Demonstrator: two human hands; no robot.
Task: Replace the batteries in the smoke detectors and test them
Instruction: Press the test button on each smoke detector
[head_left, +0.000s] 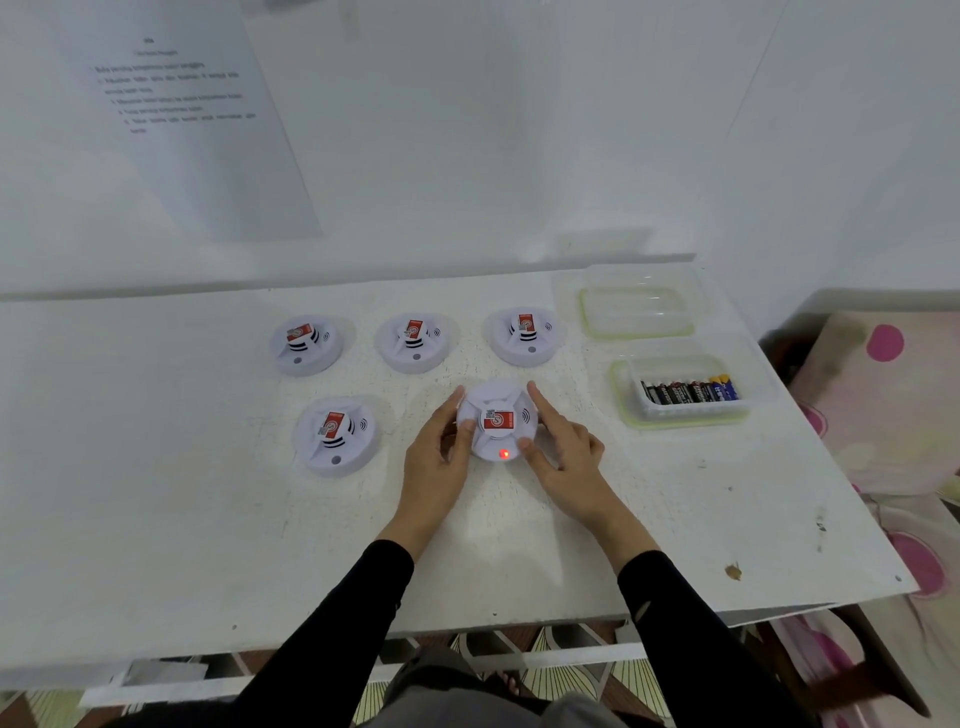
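- Step in hand, as judged: testing the detector with its batteries fitted. Its red lamp is lit at the near edge.
- Left hand: grasps the detector's left side, thumb on top and fingers curved round the rim.
- Right hand: grasps the right side, forefinger stretched along the far rim and thumb beside the lamp.
- To do it well: steady the body flat on the table, press only at the test point, and wait for a clear signal before letting go.
- Position: near centre of the table, apart from the other detectors. One lies to its left and three stand in a far row, all with lamps dark.
- Appearance: a round white dome with raised ribs, a red label on its centre and a sound-wave mark to the right.
- Batteries: lying in a clear tub at right, with an empty tub beyond.
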